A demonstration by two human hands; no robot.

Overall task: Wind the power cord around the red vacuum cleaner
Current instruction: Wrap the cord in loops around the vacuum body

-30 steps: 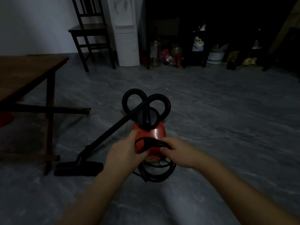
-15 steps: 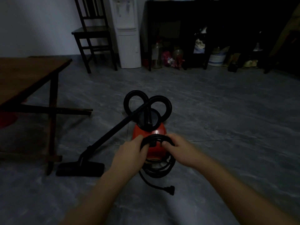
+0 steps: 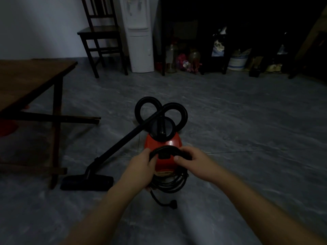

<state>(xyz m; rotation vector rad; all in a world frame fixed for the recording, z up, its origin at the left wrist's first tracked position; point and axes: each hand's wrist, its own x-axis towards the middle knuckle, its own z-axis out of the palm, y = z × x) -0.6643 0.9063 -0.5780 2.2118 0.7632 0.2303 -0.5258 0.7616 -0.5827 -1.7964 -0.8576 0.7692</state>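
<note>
The red vacuum cleaner [image 3: 164, 144] stands on the grey floor in the middle of the view, its black hose looped twice behind it. A coil of black power cord [image 3: 169, 183] hangs over its near end. My left hand [image 3: 141, 167] grips the coil's left side. On the right side, my right hand [image 3: 191, 161] holds the top loop against the vacuum's handle. The plug [image 3: 173, 204] dangles free on a short tail below the coil, just above the floor.
The black wand runs left from the vacuum to the floor nozzle [image 3: 86, 183]. A wooden table [image 3: 31, 76] stands on the left. At the back are a dark chair [image 3: 100, 38], a white water dispenser [image 3: 139, 41] and a dark shelf [image 3: 230, 23] with bottles and clutter underneath.
Both hands have lifted the coil's top loop up onto the vacuum's rear. The plug end has dropped out of the coil and now hangs below it.
</note>
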